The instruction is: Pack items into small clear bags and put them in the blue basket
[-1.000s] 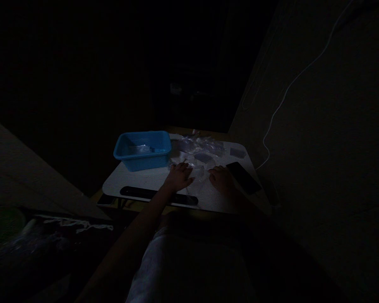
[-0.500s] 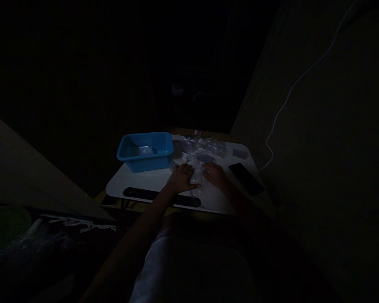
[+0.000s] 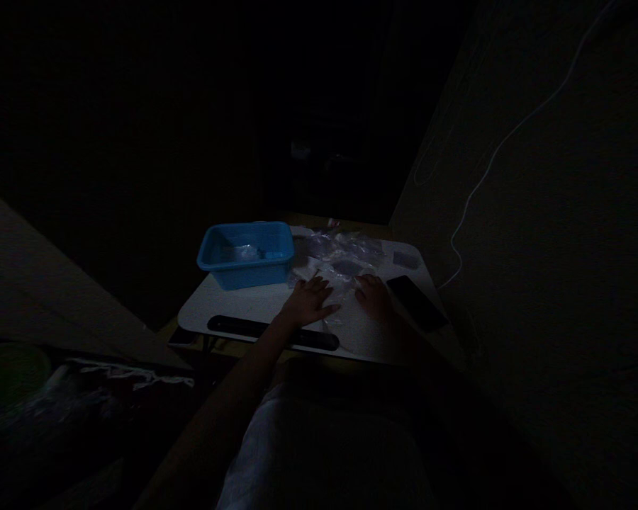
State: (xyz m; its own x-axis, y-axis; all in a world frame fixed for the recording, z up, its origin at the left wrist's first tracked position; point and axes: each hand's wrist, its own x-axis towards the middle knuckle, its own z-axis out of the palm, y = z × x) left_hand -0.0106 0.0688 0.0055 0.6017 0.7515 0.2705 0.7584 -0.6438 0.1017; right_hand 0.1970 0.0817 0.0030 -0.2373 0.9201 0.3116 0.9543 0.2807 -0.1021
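Roughly between the two hands, a thin piece of clear plastic (image 3: 342, 290) lies flat on the white worktop (image 3: 249, 304), just beyond the wearer's lap. Its outline is faint in the dim light, but its long axis seems to run away from the body, towards the crumpled clear wrappers (image 3: 345, 246) at the far side. The left hand (image 3: 307, 303) looks the nearer: it is palm down, fingers spread, with its thumb reaching across to the plastic's near part. The right hand (image 3: 375, 297) sits at the other side with its fingers bent inward; whether they pinch the plastic or merely rest beside it, I cannot tell. A blue basin (image 3: 252, 276) stands beyond and left of the left hand, and a dark flat slab (image 3: 417, 304) lies right of the right hand.
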